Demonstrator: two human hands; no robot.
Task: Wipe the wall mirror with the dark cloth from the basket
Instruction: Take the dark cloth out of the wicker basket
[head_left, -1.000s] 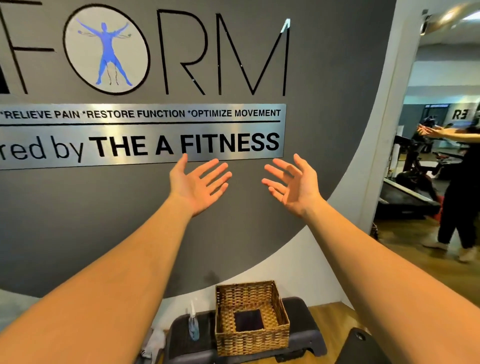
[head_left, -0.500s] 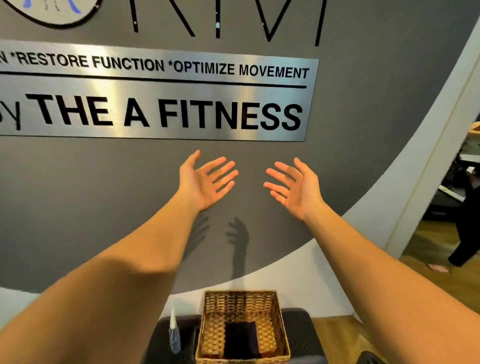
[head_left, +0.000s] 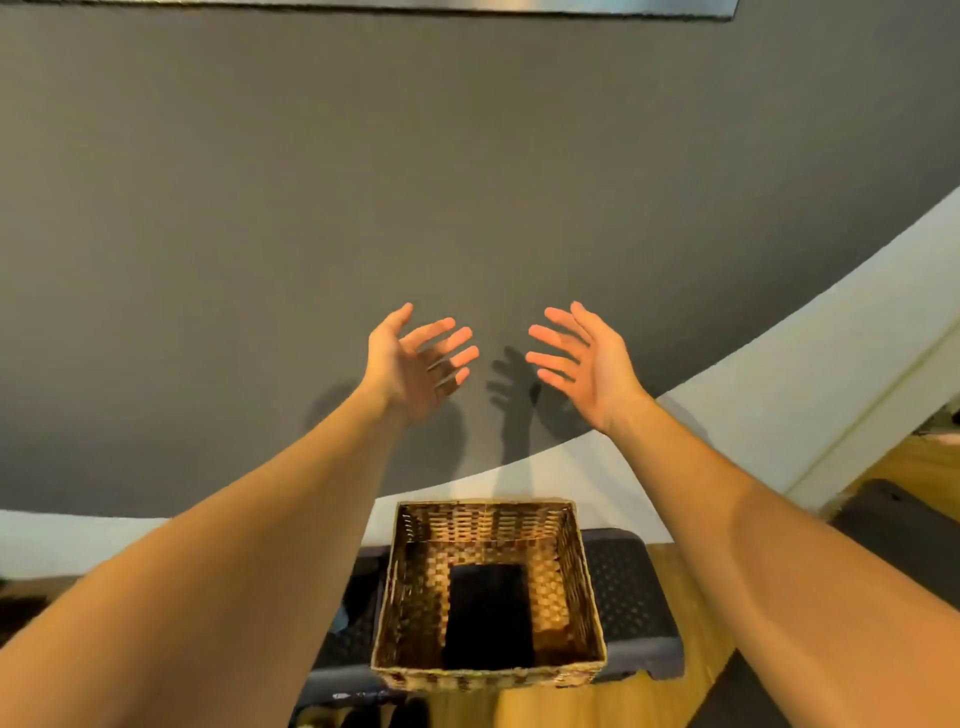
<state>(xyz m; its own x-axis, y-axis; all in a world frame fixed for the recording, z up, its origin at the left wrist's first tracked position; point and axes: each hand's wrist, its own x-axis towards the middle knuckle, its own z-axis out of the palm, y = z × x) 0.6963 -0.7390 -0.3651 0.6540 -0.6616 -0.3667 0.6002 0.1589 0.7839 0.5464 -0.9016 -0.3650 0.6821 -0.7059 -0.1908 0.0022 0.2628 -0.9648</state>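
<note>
Grey wall (head_left: 467, 182) filled most of the view, with a pale curved band below it and wood flooring at the lower right. On the left, the left hand (head_left: 410, 364) was raised in front of the wall, palm up, fingers spread and grasping nothing. Near it on the right, the right hand (head_left: 587, 364) was held the same way, equally empty, and both cast shadows on the wall. Below and between the forearms, the wicker basket (head_left: 576, 587) sat on a dark textured platform (head_left: 623, 597), and the dark cloth (head_left: 488, 613) lay flat on the basket floor, untouched. The step in hand appeared to be retrieval of the cloth: one hand would best be lowered straight down into the basket opening, clear of the woven walls, and the cloth pinched near its middle so that it lifts in one piece; the other hand could steady the rim if the basket shifts. The wall mirror was not in view. Only the bottom edge of a metallic sign showed at the top. The left forearm covered the platform's left end, where a small bluish item could not be identified
</note>
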